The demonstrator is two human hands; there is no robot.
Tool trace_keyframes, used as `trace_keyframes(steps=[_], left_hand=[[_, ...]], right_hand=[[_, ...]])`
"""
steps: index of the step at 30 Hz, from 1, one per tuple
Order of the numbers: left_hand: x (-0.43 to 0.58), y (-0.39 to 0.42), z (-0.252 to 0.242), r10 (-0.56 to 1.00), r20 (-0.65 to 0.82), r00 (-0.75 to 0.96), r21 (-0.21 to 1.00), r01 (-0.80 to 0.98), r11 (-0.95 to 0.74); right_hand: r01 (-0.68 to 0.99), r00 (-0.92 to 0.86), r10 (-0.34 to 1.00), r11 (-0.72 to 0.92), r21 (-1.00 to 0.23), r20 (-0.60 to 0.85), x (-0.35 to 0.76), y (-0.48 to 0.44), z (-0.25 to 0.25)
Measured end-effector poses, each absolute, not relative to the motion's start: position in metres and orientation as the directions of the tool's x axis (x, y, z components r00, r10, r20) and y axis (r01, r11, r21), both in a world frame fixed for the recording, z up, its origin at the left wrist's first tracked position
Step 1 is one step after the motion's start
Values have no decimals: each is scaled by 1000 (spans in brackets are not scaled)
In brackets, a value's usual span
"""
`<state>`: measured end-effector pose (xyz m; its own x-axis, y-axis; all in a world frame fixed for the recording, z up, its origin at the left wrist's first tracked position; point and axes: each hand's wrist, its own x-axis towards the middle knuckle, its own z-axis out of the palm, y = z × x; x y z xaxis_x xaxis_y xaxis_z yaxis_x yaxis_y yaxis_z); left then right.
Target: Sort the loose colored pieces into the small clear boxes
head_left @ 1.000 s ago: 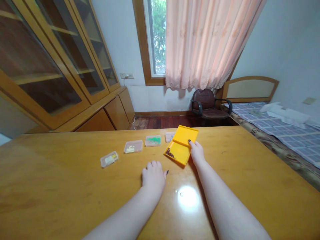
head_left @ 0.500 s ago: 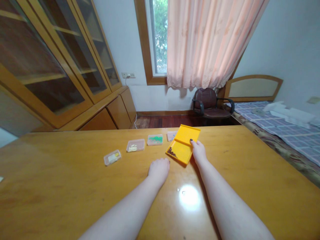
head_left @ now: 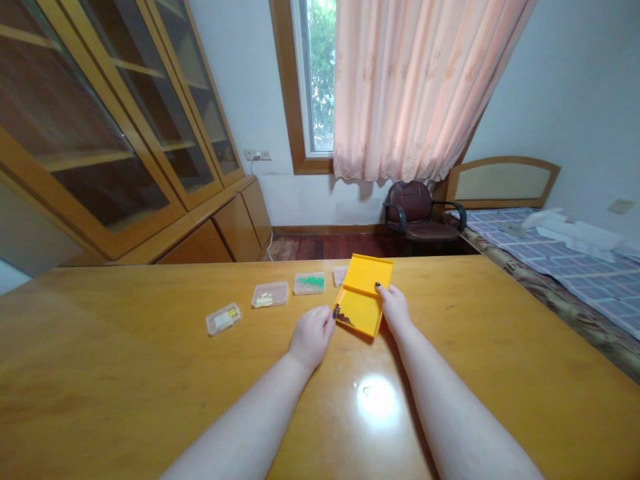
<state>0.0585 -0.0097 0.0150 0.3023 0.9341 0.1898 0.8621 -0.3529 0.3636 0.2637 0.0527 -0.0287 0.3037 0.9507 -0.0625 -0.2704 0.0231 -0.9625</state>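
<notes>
An opened yellow case (head_left: 361, 310) is tilted above the table, its lid folded back away from me. My right hand (head_left: 396, 308) grips its right edge, thumb on the inside. Small dark brown pieces (head_left: 343, 317) lie gathered in the case's near left corner. My left hand (head_left: 311, 335) is closed at that corner, fingertips against or just beside the pieces; whether it pinches one or the case's edge is too small to tell.
On the wooden table (head_left: 125, 367), clear trays stand in a curved row: one with a white and yellow item (head_left: 223, 320), one with cream pieces (head_left: 265, 300), one with green pieces (head_left: 311, 283), and one (head_left: 339, 276) partly behind the case.
My left hand has risen from the table to the case's near left corner. The case and my right hand have shifted slightly left, and the case has turned a little.
</notes>
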Motion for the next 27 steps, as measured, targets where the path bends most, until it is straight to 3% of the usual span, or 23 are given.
trace_keyframes(steps=[3, 6, 13, 16, 27], left_hand=[[63, -11, 11, 925, 249, 285, 381, 850, -365], [71, -15, 11, 955, 241, 175, 297, 923, -244], [65, -32, 25, 986, -162, 27, -38, 999, -33], [71, -33, 22, 968, -243, 69, -58, 995, -86], [93, -26, 4, 964, -130, 231, 8, 973, -232]], right_hand=[[-301, 228, 972, 12, -954, -60, 260, 50, -27], [-321, 201, 978, 9, -947, -59, 259, 50, -27], [-285, 337, 940, 46, -957, -55, 266, 56, -33], [-311, 345, 936, 46, -949, -67, 266, 56, -33], [-284, 342, 936, 20, -959, -81, 266, 55, -31]])
